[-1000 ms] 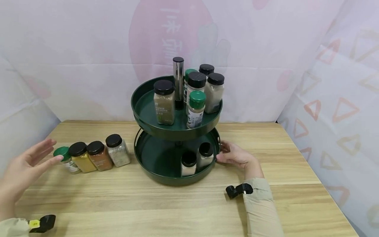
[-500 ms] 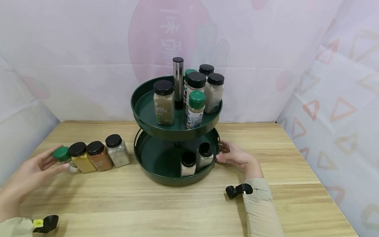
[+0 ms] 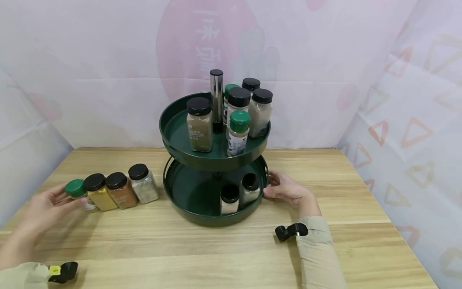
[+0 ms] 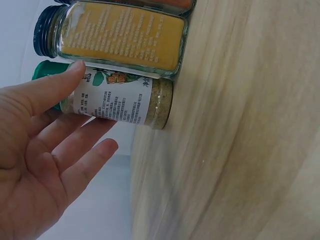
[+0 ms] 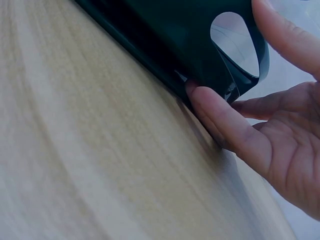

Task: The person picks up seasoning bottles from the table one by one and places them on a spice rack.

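My left hand [image 3: 45, 210] pinches a green-lidded spice jar [image 4: 120, 102], thumb on its label and fingers behind it. The jar stands on the table at the left end of a row, against a spice jar of yellow powder [image 4: 122, 35]. To the right, my right hand [image 3: 286, 189] holds the side of the lower tray of a dark green two-tier turntable rack [image 3: 195, 218]. The right wrist view shows its fingertips against the tray's wall below an oval cutout, with the thumb beside the rim.
A reddish-brown spice jar [image 3: 122, 194] and a pale one [image 3: 145, 186] continue the row. Several jars stand on the upper tier, including a cumin powder jar [image 3: 199, 130]. Two black-lidded jars, one in front [image 3: 229, 202], sit on the lower tier. A metal post [image 3: 216, 96] rises centrally.
My left hand has moved right to the green-lidded spice jar and closed its thumb and fingers around it. My right hand stays at the lower tray.
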A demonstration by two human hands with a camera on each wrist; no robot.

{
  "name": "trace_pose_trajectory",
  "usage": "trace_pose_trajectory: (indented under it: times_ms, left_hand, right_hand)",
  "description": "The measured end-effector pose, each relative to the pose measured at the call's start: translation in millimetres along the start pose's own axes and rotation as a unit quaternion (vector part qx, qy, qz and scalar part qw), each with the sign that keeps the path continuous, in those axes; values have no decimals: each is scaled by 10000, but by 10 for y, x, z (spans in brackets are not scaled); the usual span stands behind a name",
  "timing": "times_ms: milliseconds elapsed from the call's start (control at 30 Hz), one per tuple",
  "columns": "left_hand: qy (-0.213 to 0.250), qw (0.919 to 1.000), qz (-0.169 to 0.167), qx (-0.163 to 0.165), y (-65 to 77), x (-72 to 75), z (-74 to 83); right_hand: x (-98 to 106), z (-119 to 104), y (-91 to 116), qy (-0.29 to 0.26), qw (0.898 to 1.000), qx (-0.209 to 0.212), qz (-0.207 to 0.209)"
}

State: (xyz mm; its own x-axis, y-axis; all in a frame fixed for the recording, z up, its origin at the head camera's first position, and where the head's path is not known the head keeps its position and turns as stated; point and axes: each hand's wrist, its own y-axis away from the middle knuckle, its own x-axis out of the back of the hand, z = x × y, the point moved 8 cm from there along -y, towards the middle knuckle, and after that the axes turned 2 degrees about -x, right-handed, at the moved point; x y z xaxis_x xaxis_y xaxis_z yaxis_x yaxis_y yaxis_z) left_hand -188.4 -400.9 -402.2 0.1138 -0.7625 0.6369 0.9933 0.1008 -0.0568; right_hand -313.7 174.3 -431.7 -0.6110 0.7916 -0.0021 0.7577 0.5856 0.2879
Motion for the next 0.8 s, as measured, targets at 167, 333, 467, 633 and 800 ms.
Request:
trace_pose_trajectory:
  times_ms: [167,333,467,633,800]
  left_hand:
    - [-325,9991,231,124,-13,33,-13]
    - [-475,9975,419,317,5,39,-41]
    - [-446,9968,613,259,12,65,-20]
    - [-296,9961,792,237,34,111,18]
    - [-501,9952,721,434,78,130,23]
  right_hand:
    - [-15,0,0,58,9999,59,-102]
    - [-20,-3,2,-1,10000,43,-61]
    - [-20,-9,8,-52,10000,12,-10]
    - [-4,4,-2,-62,10000,-4,39]
    - [-2,14,-5,-83,10000,1,10]
